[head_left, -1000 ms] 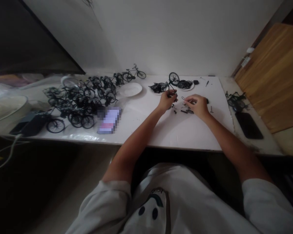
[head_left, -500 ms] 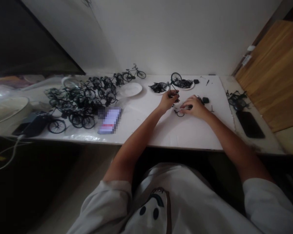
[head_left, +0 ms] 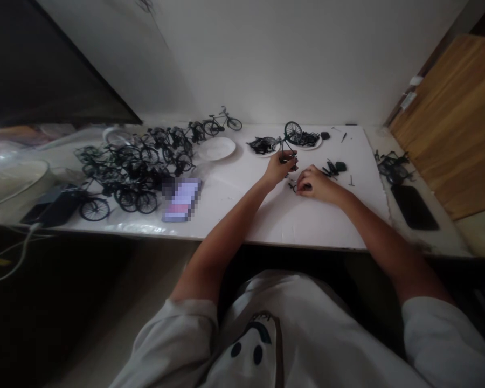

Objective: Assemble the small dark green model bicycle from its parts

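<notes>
My left hand (head_left: 278,166) is closed around the frame of a black miniature bicycle (head_left: 293,132), holding it above the white work surface with one wheel pointing up. Its lower parts are hidden by my fingers. To the right and slightly nearer, my right hand (head_left: 313,184) is low over the surface, its fingertips pinched on a small thin curved bicycle part (head_left: 291,186). Much of that part is covered by the fingers. Just beyond my right hand lie several small black parts (head_left: 330,168) and a dark block-like piece (head_left: 340,166).
Two plates of black parts (head_left: 262,144) stand at the back, beside a bare white plate (head_left: 217,149). Many miniature bicycles (head_left: 145,156) crowd the left. A lit phone (head_left: 181,199) lies near the front edge; a dark phone (head_left: 414,207) is at the right. A small T-shaped piece (head_left: 351,180) lies nearby.
My right hand has moved slightly left and down over the curved part, its fingers drawing closer together. The left hand and the miniature bicycle have barely moved.
</notes>
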The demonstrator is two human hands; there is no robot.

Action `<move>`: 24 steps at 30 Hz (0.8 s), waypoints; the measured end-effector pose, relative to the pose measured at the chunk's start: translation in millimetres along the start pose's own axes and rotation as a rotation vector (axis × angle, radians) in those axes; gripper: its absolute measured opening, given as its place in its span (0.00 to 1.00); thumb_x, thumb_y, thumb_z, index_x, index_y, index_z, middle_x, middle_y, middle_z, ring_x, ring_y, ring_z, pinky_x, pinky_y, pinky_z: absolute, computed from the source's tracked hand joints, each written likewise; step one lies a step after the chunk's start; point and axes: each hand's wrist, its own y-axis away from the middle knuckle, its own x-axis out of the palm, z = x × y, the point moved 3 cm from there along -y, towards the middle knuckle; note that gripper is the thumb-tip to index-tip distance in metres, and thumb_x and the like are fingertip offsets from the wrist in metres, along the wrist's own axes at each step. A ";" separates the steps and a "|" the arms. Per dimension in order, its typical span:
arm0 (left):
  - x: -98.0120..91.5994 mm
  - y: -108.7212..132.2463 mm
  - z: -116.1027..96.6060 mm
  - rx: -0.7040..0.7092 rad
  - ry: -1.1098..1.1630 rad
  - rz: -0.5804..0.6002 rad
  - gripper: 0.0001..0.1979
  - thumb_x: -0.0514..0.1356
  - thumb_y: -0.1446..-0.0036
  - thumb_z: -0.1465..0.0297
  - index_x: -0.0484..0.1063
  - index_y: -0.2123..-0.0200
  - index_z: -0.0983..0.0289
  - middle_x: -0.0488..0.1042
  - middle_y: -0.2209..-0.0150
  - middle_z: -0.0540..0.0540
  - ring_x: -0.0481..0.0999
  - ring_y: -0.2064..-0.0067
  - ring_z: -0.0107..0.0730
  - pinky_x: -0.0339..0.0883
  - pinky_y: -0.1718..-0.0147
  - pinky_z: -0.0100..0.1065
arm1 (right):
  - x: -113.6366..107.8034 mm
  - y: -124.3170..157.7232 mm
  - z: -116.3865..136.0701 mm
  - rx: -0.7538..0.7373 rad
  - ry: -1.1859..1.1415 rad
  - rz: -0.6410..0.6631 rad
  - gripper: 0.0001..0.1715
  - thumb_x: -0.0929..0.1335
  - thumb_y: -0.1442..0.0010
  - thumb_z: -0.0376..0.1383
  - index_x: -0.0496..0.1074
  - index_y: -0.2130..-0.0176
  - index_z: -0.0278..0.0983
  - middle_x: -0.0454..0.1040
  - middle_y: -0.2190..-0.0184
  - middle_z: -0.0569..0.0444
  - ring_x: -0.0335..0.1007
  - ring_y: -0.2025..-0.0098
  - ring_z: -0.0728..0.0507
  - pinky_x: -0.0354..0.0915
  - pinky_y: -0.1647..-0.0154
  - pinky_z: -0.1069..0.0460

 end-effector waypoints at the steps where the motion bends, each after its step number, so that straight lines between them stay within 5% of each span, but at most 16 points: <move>1: 0.2 0.2 0.0 0.001 0.005 0.000 0.12 0.65 0.35 0.80 0.76 0.49 0.68 0.80 0.62 0.52 0.81 0.67 0.24 0.75 0.61 0.30 | 1.7 -0.7 1.3 -0.005 0.011 0.001 0.04 0.80 0.38 0.35 0.86 0.66 0.43 0.85 0.57 0.46 0.69 0.44 0.31 0.70 0.39 0.35; 7: -1.6 -0.7 1.2 -0.009 0.017 -0.033 0.11 0.65 0.35 0.81 0.77 0.50 0.67 0.78 0.64 0.50 0.80 0.68 0.24 0.75 0.61 0.31 | 4.9 -5.8 9.5 -0.027 0.024 -0.057 0.08 0.72 0.30 0.33 0.82 0.62 0.42 0.82 0.57 0.45 0.68 0.46 0.32 0.68 0.39 0.36; 13: -3.9 -3.0 3.1 0.011 0.011 -0.039 0.12 0.68 0.37 0.79 0.78 0.50 0.67 0.80 0.62 0.53 0.81 0.67 0.28 0.77 0.57 0.36 | -14.9 -3.8 5.8 0.008 -0.080 -0.306 0.09 0.65 0.26 0.35 0.72 0.61 0.43 0.76 0.56 0.46 0.70 0.50 0.35 0.69 0.44 0.40; 19: 2.1 0.8 1.8 0.000 0.019 0.032 0.13 0.69 0.37 0.77 0.77 0.50 0.67 0.80 0.62 0.53 0.82 0.67 0.26 0.78 0.59 0.32 | -29.0 0.2 -19.3 0.148 -0.110 -0.627 0.12 0.62 0.24 0.47 0.67 0.58 0.43 0.75 0.57 0.47 0.72 0.54 0.36 0.69 0.46 0.41; 24: 8.1 6.5 1.6 -0.016 0.015 0.093 0.14 0.68 0.35 0.77 0.77 0.47 0.68 0.80 0.63 0.53 0.82 0.67 0.26 0.78 0.58 0.31 | -29.9 1.8 -33.7 0.246 -0.190 -0.767 0.27 0.59 0.25 0.63 0.66 0.56 0.45 0.73 0.62 0.51 0.71 0.59 0.39 0.70 0.51 0.44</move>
